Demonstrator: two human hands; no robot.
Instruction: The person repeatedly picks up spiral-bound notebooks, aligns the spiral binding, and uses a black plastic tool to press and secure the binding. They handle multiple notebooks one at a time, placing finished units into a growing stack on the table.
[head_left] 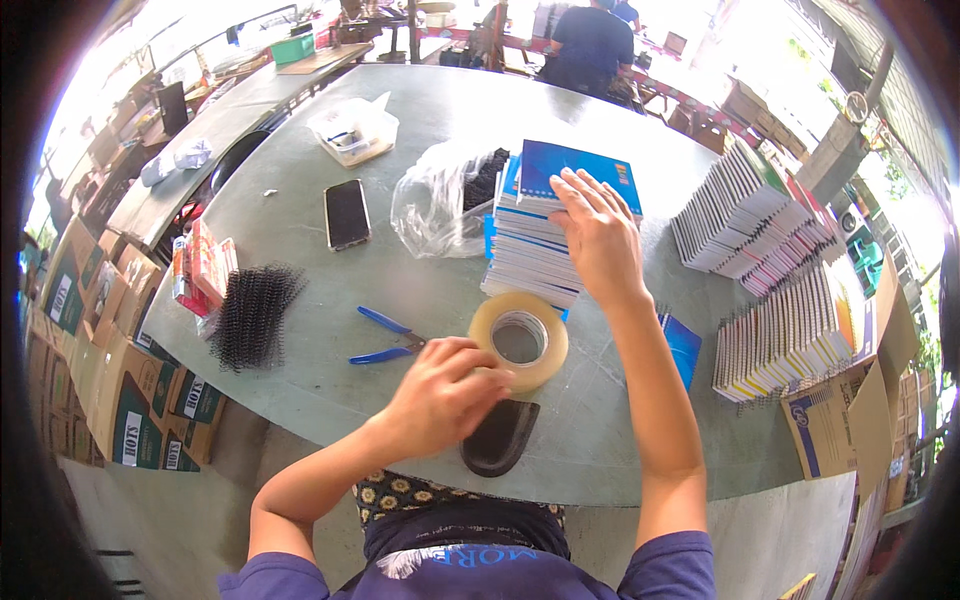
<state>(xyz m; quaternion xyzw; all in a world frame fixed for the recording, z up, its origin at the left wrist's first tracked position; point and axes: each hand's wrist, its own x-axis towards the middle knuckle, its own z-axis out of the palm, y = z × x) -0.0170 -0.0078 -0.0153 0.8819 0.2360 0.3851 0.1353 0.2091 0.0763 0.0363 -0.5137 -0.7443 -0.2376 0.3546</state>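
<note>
My right hand lies with outstretched fingers on the blue-covered booklet at the top of a tall stack. In front of my body, my left hand is closed with its fingers curled. Whatever it may hold is hidden. Its fingertips are beside a large roll of clear tape, which stands by a dark, round-ended object. Blue-handled cutting pliers lie just beyond my left hand. Another blue booklet lies flat, partly behind my right forearm.
Black spiral coils lie at left beside red-and-white packs. Farther back are a phone, a plastic tub and a clear bag. Spiral-bound books are piled at right near a carton. A person sits beyond.
</note>
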